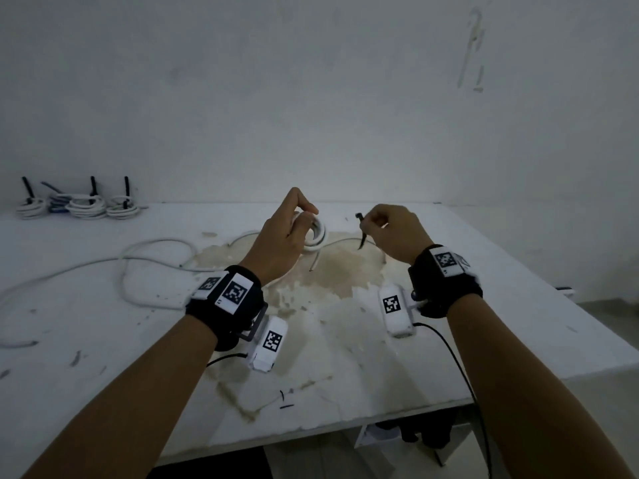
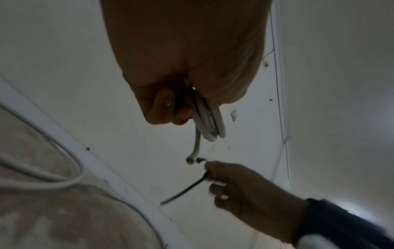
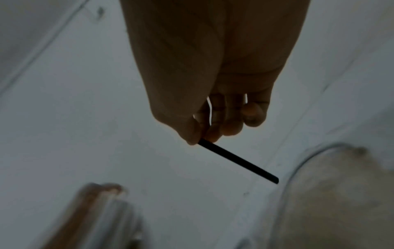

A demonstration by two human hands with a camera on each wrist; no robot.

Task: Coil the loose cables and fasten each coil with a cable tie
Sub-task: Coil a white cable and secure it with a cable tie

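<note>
My left hand (image 1: 294, 223) grips a small coil of white cable (image 1: 316, 238) and holds it above the table's middle; one short free end (image 1: 314, 263) hangs down from it. In the left wrist view the coil (image 2: 210, 121) is pinched between thumb and fingers. My right hand (image 1: 383, 226), a little to the right of the coil and apart from it, pinches a black cable tie (image 1: 361, 233) near its head, with the tail hanging down. The right wrist view shows the tie (image 3: 236, 162) sticking out from between thumb and finger.
A long loose white cable (image 1: 138, 267) snakes over the left half of the stained white table (image 1: 345, 340). Several tied coils (image 1: 83, 205) with black ties sticking up stand at the back left by the wall. Two small black bits (image 1: 285, 401) lie near the front edge.
</note>
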